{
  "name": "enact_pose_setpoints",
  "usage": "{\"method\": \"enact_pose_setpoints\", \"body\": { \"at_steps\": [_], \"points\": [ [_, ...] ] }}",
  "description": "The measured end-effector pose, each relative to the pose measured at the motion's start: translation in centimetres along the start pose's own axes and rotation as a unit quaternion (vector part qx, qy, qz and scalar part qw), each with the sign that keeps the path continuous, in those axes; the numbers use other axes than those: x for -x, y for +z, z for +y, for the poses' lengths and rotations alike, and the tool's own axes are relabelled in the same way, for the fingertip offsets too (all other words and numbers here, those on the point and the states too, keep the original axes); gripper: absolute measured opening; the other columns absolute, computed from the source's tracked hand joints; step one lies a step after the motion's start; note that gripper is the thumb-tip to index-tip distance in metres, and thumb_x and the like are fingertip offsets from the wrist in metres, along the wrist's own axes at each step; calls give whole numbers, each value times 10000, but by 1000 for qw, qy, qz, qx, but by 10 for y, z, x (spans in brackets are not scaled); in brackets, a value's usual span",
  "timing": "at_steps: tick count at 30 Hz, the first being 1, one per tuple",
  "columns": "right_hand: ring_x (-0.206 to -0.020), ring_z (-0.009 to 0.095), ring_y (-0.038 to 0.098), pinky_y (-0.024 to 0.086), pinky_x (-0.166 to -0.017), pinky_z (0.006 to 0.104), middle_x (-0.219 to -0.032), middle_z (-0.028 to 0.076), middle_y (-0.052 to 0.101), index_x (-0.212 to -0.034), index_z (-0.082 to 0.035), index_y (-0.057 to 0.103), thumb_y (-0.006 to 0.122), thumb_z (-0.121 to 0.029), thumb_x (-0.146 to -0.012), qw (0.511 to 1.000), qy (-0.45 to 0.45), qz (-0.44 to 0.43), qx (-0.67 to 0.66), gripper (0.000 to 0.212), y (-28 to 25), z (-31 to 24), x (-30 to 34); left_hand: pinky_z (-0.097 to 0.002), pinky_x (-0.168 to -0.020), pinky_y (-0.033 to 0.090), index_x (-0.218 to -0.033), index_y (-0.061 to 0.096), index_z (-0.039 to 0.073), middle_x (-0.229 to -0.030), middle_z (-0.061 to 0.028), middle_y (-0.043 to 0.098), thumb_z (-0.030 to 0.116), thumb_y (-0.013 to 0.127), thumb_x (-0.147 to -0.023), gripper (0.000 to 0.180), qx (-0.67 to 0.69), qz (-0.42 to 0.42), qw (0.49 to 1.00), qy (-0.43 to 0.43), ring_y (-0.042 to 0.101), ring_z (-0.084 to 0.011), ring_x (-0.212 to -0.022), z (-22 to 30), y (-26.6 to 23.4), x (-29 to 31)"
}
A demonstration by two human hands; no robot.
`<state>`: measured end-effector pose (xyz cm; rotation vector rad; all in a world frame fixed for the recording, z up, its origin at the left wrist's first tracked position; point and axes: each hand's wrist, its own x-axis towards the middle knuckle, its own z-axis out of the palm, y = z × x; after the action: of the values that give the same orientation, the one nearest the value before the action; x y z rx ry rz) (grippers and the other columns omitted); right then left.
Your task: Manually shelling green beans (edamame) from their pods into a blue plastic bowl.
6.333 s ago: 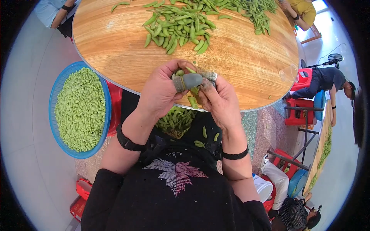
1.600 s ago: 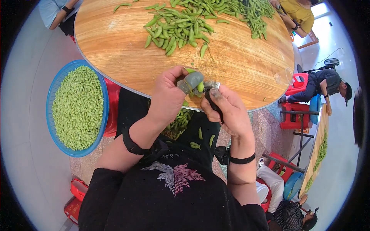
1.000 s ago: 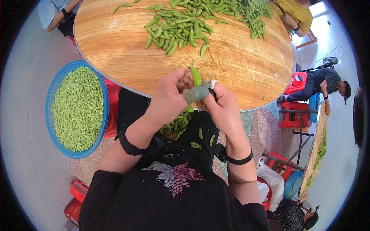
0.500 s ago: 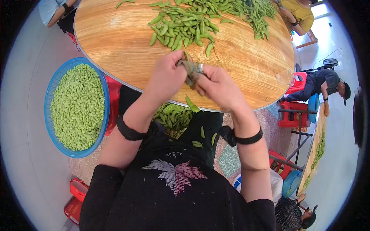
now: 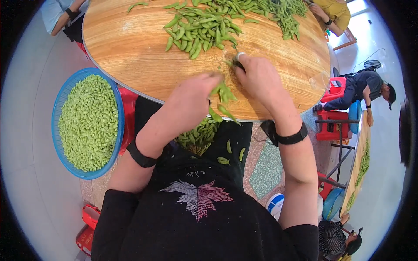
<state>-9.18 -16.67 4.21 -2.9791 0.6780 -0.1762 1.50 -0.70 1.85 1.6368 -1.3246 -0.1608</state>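
My left hand is over the near edge of the round wooden table, its fingers smeared by motion. Several green soybean pods hang or drop just right of its fingertips, and another pod lies at the rim. Further right and a little ahead, my right hand bends down to the tabletop, its fingers pinched at a single pod. A white band wraps one of its digits, beside something dark on the fingers. Beyond both hands spreads a heap of pods.
A blue basket full of shelled beans stands at the left on a red stool. Pods fill a container below the table edge. A clear cup sits at the table's right. Other people work around this table and another at right.
My hands have parted from being together over the table. The right moved right and forward to a pod; the left drew slightly back, with pods showing loose beside it.
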Motion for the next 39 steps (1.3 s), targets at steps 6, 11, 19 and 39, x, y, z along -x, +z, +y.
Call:
{"method": "enact_pose_setpoints", "body": {
  "at_steps": [6, 11, 19, 39],
  "points": [
    [-426, 21, 337, 236, -370, 168, -586, -50, 457, -846, -31, 576, 525, -135, -869, 670, 207, -130, -701, 118, 2, -10, 41, -189, -575, 380, -1095, 582, 41, -858, 21, 578, 69, 491, -880, 236, 269, -111, 940, -181, 472, -45, -689, -2, -3, 8],
    [-424, 20, 312, 222, -369, 157, -602, -22, 439, -966, -36, 542, 479, -124, -910, 442, 185, -152, -864, 122, 3, -31, 61, -189, -588, 417, -1077, 572, 28, -953, -18, 592, 97, 597, -844, 245, 618, -102, 734, -261, 536, -76, -771, 7, 2, 6],
    [-507, 30, 314, 242, -447, 182, -629, -47, 412, -929, -43, 509, 386, -232, -975, 638, 118, -113, -752, 231, -8, -53, 70, -186, -597, 393, -860, 602, 48, -771, 13, 592, 75, 668, -791, 99, 569, 41, 794, -210, 517, -43, -676, -3, 13, 8],
    [-566, 42, 413, 349, -505, 205, -611, -26, 473, -795, -19, 533, 477, -73, -895, 830, 136, 8, -542, 127, 10, -50, 61, -219, -665, 481, -954, 624, 10, -846, -13, 620, 27, 624, -810, 146, 375, -75, 892, -240, 589, -91, -754, 0, -2, 5]
  ]
}}
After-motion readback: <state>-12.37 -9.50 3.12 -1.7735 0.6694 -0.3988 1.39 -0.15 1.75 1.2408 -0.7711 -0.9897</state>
